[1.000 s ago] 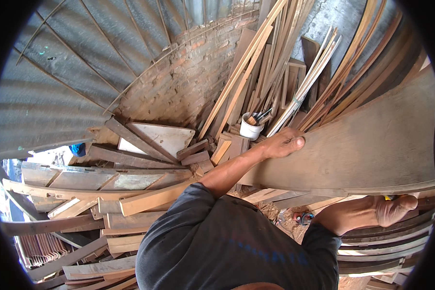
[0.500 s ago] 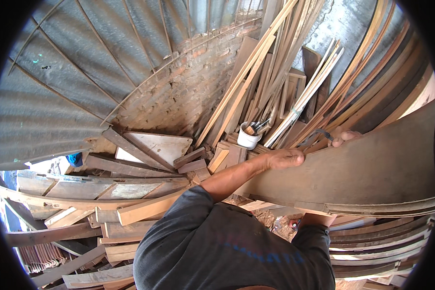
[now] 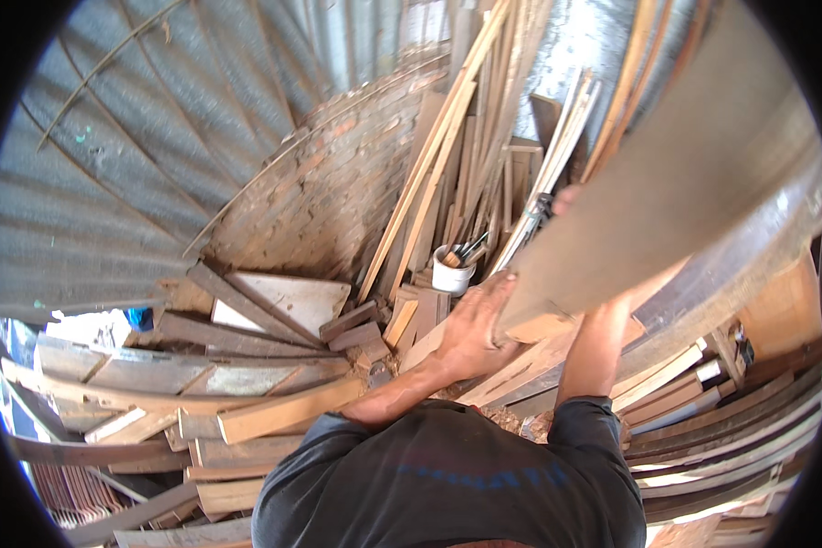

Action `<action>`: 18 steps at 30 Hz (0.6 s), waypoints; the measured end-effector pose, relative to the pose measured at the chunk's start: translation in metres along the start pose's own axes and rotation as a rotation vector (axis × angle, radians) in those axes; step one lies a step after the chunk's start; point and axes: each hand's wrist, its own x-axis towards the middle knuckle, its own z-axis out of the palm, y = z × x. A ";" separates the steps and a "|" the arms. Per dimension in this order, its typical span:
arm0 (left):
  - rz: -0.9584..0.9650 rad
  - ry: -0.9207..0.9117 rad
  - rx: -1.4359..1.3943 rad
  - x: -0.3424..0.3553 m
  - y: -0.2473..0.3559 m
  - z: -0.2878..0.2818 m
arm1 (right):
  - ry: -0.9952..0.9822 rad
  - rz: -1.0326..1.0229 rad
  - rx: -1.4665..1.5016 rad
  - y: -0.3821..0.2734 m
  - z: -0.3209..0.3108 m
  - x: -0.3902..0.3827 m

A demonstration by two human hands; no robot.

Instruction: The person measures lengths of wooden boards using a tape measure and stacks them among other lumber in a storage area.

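A wide, flat brown board (image 3: 648, 210) is raised and tilted in front of me, its upper part smeared by motion. My left hand (image 3: 479, 324) is closed at the board's lower left corner, fingers against its end. My right forearm passes behind the board, which hides most of my right hand (image 3: 566, 198); a few fingertips show at the board's left edge. Beside those fingertips is a small black thing (image 3: 544, 206), too blurred to name.
Long wooden strips (image 3: 438, 173) lean on the brick wall (image 3: 320, 173). A white tub (image 3: 452, 271) holding brushes stands below them. Stacked planks (image 3: 283, 370) lie to the left, curved-looking boards (image 3: 731, 475) to the right. Corrugated metal sheeting (image 3: 137, 173) rises at far left.
The board has swung up from lying nearly level to a steep tilt. My left hand has moved down and left, to its corner. More of my right forearm now shows.
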 end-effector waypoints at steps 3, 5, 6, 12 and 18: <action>-0.133 -0.120 -0.161 0.004 -0.011 -0.024 | -0.247 -0.005 -0.227 -0.002 -0.030 0.010; -0.080 -0.198 -0.302 0.017 -0.032 -0.041 | -0.219 -0.043 -0.402 -0.009 -0.024 -0.002; -0.032 -0.209 -0.371 0.023 -0.041 -0.046 | -0.209 -0.047 -0.459 -0.010 -0.015 -0.004; -0.233 -0.155 -0.656 0.022 -0.084 -0.069 | -0.307 -0.039 -0.669 -0.023 0.005 -0.005; -0.049 0.493 -0.401 -0.001 -0.104 -0.028 | -0.315 -0.066 -0.716 -0.013 0.013 0.000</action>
